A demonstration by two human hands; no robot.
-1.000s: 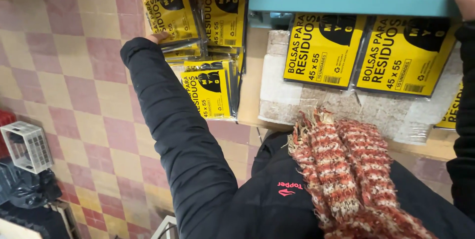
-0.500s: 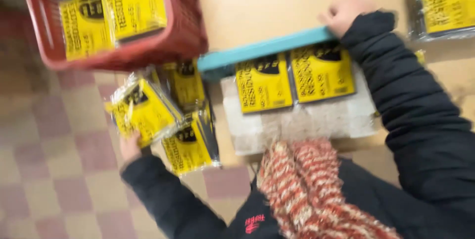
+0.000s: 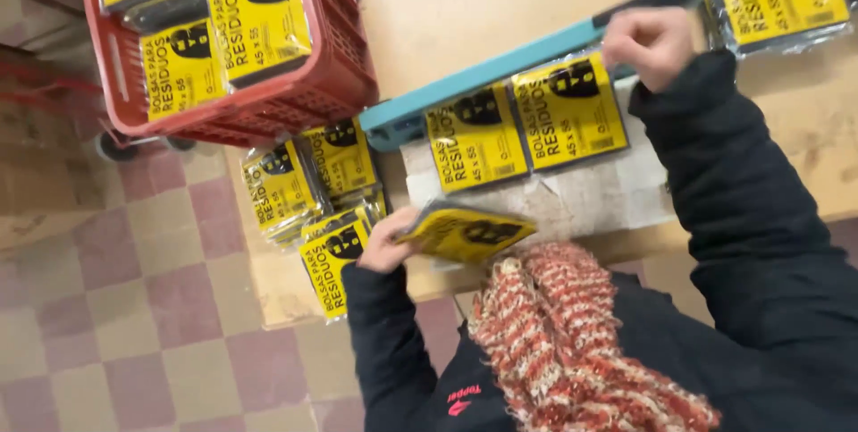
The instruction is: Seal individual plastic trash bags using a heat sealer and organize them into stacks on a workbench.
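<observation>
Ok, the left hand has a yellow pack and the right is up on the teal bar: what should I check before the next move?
1. Left hand grips the lifted pack: ok.
2. Right hand rests on the teal bar: ok.
3. Two packs lie flat under the bar, side by side: ok.
4. Stack at the table's left edge overhangs it: not ok.
5. Red basket has room: cannot tell.
6. Scarf clear of the lifted pack: cannot tell.

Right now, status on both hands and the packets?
Left hand grips one yellow packet above the table edge. Right hand presses the teal bar, two packets under it. Red basket of packets at far left, clear of both hands.
</observation>
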